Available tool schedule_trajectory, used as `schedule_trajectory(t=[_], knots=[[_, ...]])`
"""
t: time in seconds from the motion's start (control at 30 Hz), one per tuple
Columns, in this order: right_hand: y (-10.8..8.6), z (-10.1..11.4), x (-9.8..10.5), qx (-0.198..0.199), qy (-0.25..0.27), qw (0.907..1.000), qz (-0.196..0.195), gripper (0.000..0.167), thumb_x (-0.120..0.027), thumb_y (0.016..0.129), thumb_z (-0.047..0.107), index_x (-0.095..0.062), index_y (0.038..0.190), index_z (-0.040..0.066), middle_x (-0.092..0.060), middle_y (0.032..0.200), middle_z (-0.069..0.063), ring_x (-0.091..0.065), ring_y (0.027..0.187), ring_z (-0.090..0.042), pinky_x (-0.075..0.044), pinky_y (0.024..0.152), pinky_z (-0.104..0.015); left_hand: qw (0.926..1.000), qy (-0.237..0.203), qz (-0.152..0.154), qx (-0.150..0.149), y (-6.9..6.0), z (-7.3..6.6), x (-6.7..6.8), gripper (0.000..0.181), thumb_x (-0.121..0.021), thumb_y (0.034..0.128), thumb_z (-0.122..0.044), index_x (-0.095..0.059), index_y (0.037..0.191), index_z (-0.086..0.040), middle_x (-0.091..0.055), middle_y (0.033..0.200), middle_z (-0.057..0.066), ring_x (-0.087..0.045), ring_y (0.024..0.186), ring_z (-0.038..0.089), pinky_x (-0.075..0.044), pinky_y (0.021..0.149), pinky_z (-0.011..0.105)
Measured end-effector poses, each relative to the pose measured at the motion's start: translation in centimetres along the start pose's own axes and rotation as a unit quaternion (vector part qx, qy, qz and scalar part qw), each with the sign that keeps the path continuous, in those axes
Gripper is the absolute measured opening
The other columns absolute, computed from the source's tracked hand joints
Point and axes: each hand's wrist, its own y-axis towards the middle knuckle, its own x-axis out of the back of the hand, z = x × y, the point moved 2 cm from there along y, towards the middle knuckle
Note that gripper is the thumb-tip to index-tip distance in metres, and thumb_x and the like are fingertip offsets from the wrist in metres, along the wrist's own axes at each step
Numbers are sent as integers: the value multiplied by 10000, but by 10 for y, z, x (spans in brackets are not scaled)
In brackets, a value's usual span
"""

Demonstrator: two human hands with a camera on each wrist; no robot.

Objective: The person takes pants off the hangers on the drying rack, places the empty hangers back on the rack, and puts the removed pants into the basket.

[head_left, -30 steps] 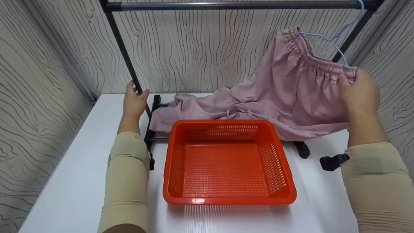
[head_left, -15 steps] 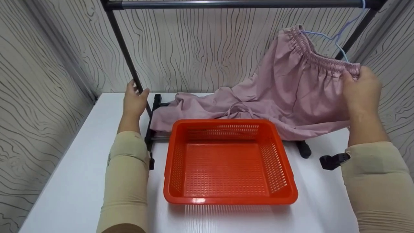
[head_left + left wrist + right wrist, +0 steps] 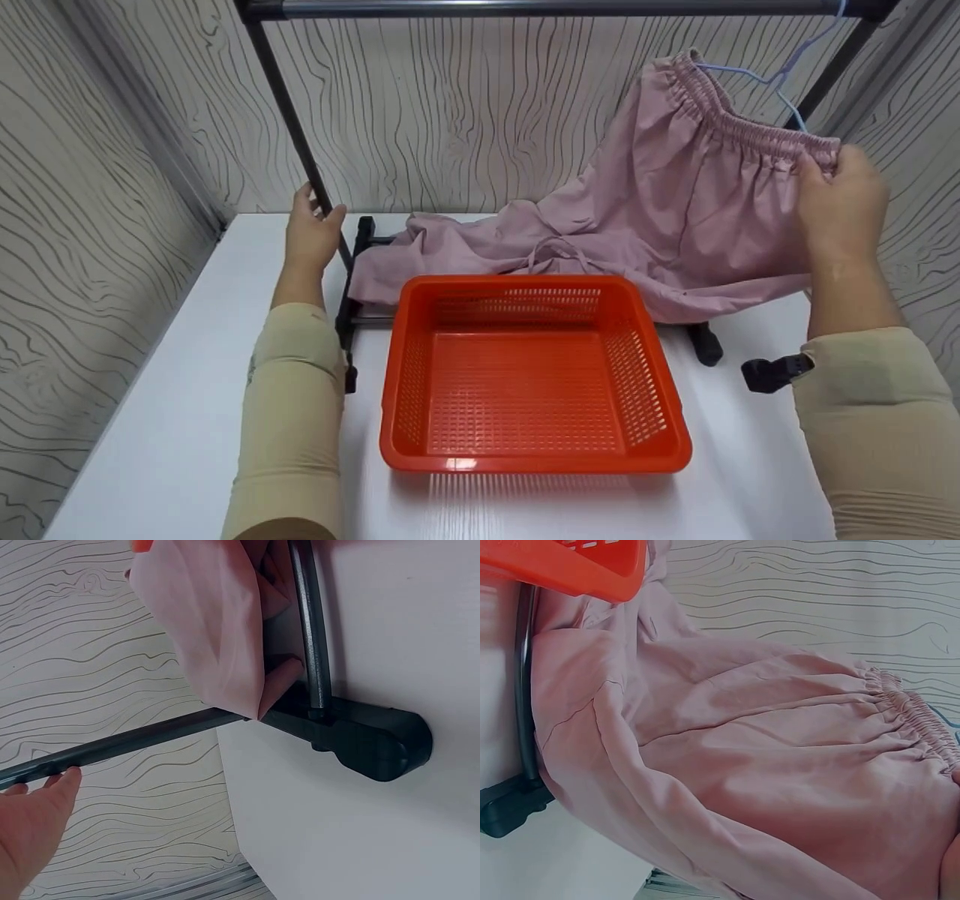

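Pink elastic-waist pants (image 3: 660,180) hang by the waistband from a light blue-purple hanger (image 3: 785,75) at the rack's right end. My right hand (image 3: 844,202) pinches the right corner of the waistband, thumb in front. In the right wrist view, only a sliver of that hand shows beside the gathered waistband (image 3: 911,716). The pants' legs lie bunched across the rack's base behind the basket. My left hand (image 3: 311,236) grips the left black upright pole (image 3: 289,112) of the rack, thumb on one side and fingers on the other.
A red plastic basket (image 3: 394,375) with slotted sides and nothing in it stands on the white table (image 3: 172,405). The rack's top bar (image 3: 525,7) spans above. Black feet (image 3: 705,345) of the rack rest on the table. Wood-patterned walls (image 3: 450,135) enclose the back and sides.
My right hand has moved slightly up and to the right, stretching the waistband's corner along the hanger. The left hand stays on the pole.
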Motion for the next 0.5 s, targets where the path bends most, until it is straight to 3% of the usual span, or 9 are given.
schedule_trajectory(t=[0.23,0.5], knots=[[-3,7,-2,71,254,9995,-195,284,-514,891,433,-553,1043,196,-519,888,101,-435,744,2,-394,717,-194,10000,-70,10,12,0,2,1,676,-485,937,-265,-83,1470,-150,-262,1467,131,-315,1316,259,-353,1008,340],[-9,14,-7,421,230,9970,-603,196,-544,882,407,-541,898,212,-501,809,115,-436,729,-28,-357,661,-180,9999,-120,46,-27,-1,1,1,667,-486,937,-250,-95,1468,-149,-261,1467,134,-307,1319,266,-340,1018,345]])
